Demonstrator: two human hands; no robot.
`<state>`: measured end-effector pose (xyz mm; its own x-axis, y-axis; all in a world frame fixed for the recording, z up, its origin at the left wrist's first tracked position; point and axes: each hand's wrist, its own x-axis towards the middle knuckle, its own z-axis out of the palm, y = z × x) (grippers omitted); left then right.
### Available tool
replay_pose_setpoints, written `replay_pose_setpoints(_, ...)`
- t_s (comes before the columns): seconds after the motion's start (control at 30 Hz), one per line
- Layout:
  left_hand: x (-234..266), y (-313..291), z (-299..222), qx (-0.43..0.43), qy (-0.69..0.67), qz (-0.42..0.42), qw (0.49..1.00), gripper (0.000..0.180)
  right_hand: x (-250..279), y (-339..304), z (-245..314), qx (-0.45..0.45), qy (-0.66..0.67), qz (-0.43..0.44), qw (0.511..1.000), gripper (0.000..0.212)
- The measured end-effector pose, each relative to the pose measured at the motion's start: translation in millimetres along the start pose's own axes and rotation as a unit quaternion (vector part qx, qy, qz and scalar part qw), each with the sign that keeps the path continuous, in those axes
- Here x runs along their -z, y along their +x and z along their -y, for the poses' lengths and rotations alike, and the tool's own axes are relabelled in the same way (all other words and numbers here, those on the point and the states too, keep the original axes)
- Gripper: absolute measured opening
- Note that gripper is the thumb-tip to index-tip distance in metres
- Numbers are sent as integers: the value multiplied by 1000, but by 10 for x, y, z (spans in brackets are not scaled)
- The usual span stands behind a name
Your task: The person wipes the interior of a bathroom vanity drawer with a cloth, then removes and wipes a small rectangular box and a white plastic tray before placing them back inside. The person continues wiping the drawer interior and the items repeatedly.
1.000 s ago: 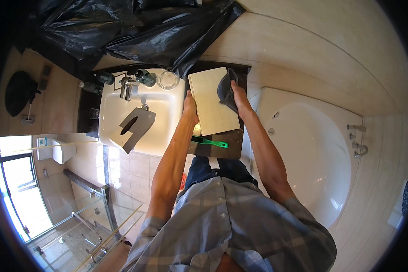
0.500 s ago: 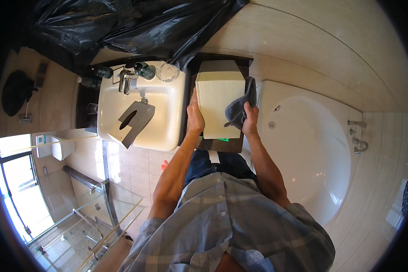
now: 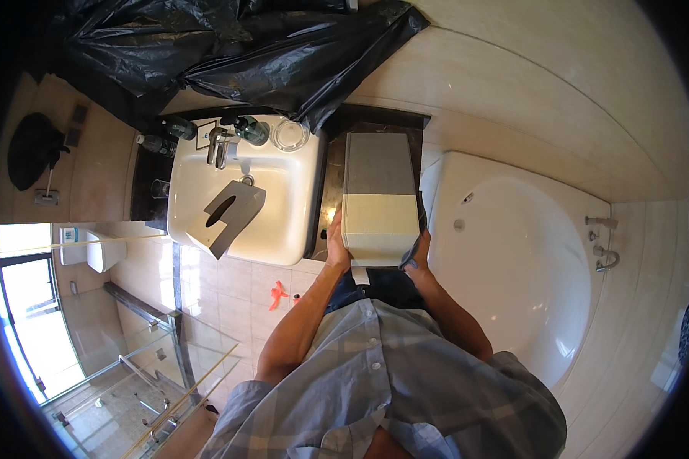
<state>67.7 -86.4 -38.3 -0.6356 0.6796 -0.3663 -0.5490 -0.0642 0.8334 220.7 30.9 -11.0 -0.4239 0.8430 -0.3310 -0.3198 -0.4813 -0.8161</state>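
Between my hands is a rectangular box (image 3: 380,218) with a grey face at its far part and a cream face nearer me, held over the dark counter beside the sink. My left hand (image 3: 337,245) presses along its left side near the close end, fingers partly hidden by the box. On the right side, my right hand (image 3: 418,256) grips the same end, with a dark grey cloth (image 3: 411,255) bunched in it, mostly out of sight behind the box.
Left of the box, a white sink (image 3: 291,191) holds a grey cover with an oval slot (image 3: 241,210). A tap (image 3: 217,145), green bottle (image 3: 251,131) and glass dish (image 3: 290,135) stand at its back. A bathtub (image 3: 505,252) lies right; black plastic sheeting (image 3: 245,61) hangs behind.
The box has come nearer my body and tilted, so its grey face shows much more. Both hands moved toward me with it, and the cloth has slipped largely behind the box.
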Motion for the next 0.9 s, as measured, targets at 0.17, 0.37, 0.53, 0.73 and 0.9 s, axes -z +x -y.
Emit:
replay_pose_setpoints(0.17, 344, 384, 528, -78, 17, -71, 994, 36, -32, 277, -76, -29, 26, -5, 999, 33)
replay_pose_setpoints(0.37, 131, 509, -50, -184, 200, 48, 961, 40, 91, 610, -372, 47, -15, 32, 998, 32)
replay_pose_setpoints(0.53, 38, 594, -174, -127, 149, 65, 978, 36, 79, 885, -235, -67, -61, -27, 996, 24)
replay_pose_setpoints(0.73, -462, 442, -907, 8, 50, -123, 991, 44, -386, 522, 948, 61, -41, -33, 997, 20)
replay_pose_setpoints(0.9, -707, 458, -991, -91, 397, -129, 904, 59, -976, 4, 1196, 317, -669, 189, 645, 44)
